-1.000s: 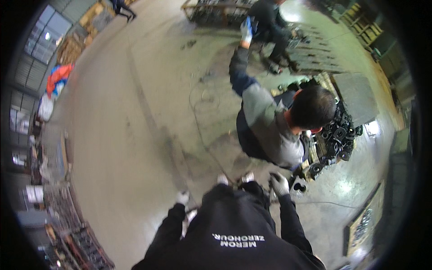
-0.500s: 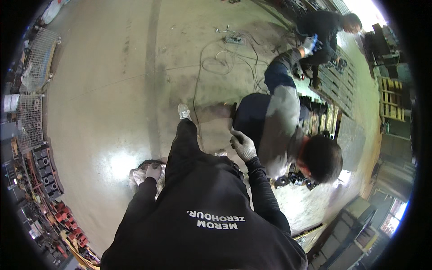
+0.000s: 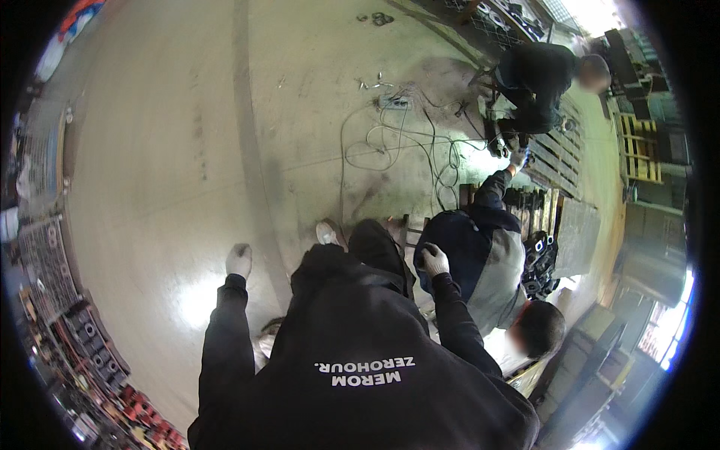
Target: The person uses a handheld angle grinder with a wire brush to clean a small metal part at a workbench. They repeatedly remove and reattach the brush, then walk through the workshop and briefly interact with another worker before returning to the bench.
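Both my hands wear light grey-white gloves. My left hand hangs above the bare concrete floor, with its fingers curled in and nothing showing in them. My right hand is also curled closed, with no object visible in it. It is right beside the back of a seated co-worker in dark and grey clothes, and I cannot tell whether it touches. A pale crumpled bundle, mostly hidden by my body, lies low beside my left arm. One light shoe of mine shows ahead.
Cables lie looped on the floor ahead, around a small power box. Another person bends over a wooden pallet at the far right. Dark metal parts stand beside the seated co-worker. Wire cages and parts bins line the left.
I have stepped forward, and the pale bundle is now further back. My left hand has swung forward, away from it. The seated co-worker's arm reaches nearer the person ahead.
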### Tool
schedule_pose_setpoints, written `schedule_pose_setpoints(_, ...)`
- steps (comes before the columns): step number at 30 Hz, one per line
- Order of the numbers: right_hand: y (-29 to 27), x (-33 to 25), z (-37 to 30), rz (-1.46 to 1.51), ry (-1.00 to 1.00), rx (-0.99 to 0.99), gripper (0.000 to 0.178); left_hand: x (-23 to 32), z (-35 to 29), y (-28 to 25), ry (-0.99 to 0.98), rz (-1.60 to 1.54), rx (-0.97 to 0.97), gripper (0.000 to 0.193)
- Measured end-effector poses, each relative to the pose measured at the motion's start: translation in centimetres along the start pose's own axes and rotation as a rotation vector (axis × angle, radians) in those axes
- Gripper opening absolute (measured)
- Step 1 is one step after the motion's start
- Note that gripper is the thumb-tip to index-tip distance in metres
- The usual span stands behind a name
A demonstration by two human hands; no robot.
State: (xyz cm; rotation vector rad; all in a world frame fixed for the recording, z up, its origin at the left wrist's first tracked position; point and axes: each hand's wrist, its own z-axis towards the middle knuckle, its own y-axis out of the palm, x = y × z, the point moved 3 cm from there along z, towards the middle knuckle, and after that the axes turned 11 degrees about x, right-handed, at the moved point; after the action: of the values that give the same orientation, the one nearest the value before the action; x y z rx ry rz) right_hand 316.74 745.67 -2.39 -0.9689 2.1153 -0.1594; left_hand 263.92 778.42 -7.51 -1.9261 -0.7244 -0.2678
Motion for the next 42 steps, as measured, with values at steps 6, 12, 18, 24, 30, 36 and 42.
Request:
schedule_pose_setpoints(6,4.4,3.0,6.3,0.062,0.399,0.158,0.028,12.9,16.9,-2.2,0.073,-0.223,-0.069,0.027)
schedule_pose_setpoints(12,14.6,-4.4,15.9,0.097,0.557,0.163,0.026,20.2,24.7,-0.3,-0.131,-0.251,-0.121,0.017)
schedule_pose_setpoints(18,22.7,-37.3,23.0,0.366,0.091,0.088,0.033,30.7,31.0,-1.1,-0.271,-0.158,-0.254,0.019)
schedule_pose_setpoints(24,25.6,-55.4,23.0,0.376,-0.293,0.109,0.03,44.6,44.7,1.6,-0.03,-0.017,-0.498,0.024)
schedule_pose_setpoints(30,28.6,-41.6,21.8,-0.075,0.109,0.653,0.037,59.7,65.0,7.3,0.102,0.144,-0.382,0.044)
schedule_pose_setpoints(36,36.3,-27.1,8.0,0.973,0.81,0.814,0.036,77.7,73.4,13.7,0.575,0.416,-0.477,0.019)
schedule_pose_setpoints(42,42.3,-24.0,2.3,1.122,0.918,1.05,0.036,88.1,60.7,21.5,0.589,0.392,-0.631,0.018)
